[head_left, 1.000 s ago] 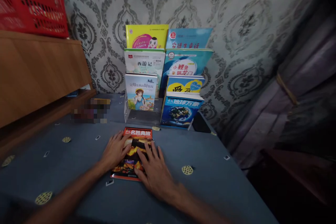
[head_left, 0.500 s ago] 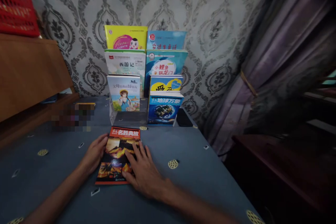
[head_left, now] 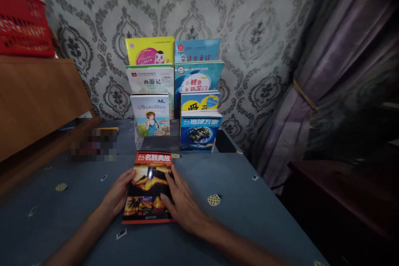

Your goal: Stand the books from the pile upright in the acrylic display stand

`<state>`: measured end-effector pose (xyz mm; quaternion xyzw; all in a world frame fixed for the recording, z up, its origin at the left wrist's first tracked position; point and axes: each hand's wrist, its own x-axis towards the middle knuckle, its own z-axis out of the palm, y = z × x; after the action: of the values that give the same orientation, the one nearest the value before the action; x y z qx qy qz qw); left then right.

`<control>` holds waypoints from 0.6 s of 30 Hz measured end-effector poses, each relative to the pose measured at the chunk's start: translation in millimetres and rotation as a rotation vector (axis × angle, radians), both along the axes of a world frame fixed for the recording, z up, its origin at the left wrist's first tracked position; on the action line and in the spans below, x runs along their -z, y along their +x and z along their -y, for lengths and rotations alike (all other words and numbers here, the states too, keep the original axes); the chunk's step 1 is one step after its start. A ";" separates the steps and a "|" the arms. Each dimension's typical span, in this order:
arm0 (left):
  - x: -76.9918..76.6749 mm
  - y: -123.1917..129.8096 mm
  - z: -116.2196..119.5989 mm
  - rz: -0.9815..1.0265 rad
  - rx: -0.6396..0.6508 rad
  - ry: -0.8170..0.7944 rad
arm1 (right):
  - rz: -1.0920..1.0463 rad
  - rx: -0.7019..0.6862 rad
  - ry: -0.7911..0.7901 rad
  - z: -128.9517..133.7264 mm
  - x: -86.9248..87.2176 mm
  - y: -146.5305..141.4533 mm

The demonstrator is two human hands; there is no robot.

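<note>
A paperback book (head_left: 149, 179) with a red and black cover lies face up near the front of a clear book stand (head_left: 157, 142). My left hand (head_left: 116, 193) grips its left edge, with fingertips partly hidden beneath or behind it. On the opposite side, my right hand (head_left: 184, 205) holds the right edge, its thumb and a finger resting over the cover. In the stand are books in tiers: a white book with a girl on it (head_left: 151, 118) at lower left, and a blue book with a globe (head_left: 200, 135) at lower right.
A blue patterned cloth (head_left: 249, 224) covers the table. A dark phone-like slab (head_left: 226, 141) lies right of the stand. To the left are a blurred-out object (head_left: 93, 144), a wooden cabinet (head_left: 40, 95) and a red basket (head_left: 25, 25). A curtain (head_left: 289, 133) hangs at right.
My right hand has drawn back from over the cover to the book's right edge, uncovering more of the picture. My left hand stays at the left edge. The view has shifted slightly.
</note>
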<state>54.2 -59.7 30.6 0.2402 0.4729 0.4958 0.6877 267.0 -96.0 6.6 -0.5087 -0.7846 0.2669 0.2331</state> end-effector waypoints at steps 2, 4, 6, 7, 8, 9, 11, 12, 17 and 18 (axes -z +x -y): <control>1.0 -0.8 0.1 0.035 -0.021 0.001 | -0.103 0.039 0.025 -7.6 11.4 3.4; 1.9 -1.0 0.5 0.061 -0.035 0.006 | -0.242 0.055 0.062 -15.5 20.3 5.3; 3.4 -0.9 0.6 0.080 -0.018 0.015 | -0.439 0.053 0.035 -22.3 25.3 5.0; 4.4 -0.9 0.3 0.088 -0.004 0.024 | -0.555 0.050 -0.016 -25.1 26.3 4.1; 5.5 -0.8 -0.2 0.094 0.006 0.035 | -0.672 0.051 -0.083 -27.4 26.5 3.0; 6.7 -0.6 -0.9 0.096 0.012 0.046 | -0.781 0.058 -0.151 -29.2 26.0 1.8; 8.3 -0.4 -2.5 0.088 0.025 0.063 | -0.951 0.069 -0.262 -31.2 23.0 0.3; 8.6 -0.4 -3.3 0.076 0.028 0.063 | -1.002 0.065 -0.304 -31.3 20.8 0.1; 5.7 -2.0 -8.9 -0.049 0.013 0.029 | -1.062 0.003 -0.479 -27.5 7.9 3.7; 5.2 -2.9 -11.0 -0.083 0.024 0.028 | -1.068 0.002 -0.493 -27.3 6.6 4.5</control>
<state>51.3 -48.7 25.4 0.2758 0.4910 0.4838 0.6699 271.5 -68.8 0.0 -0.3438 -0.4728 0.6606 0.4710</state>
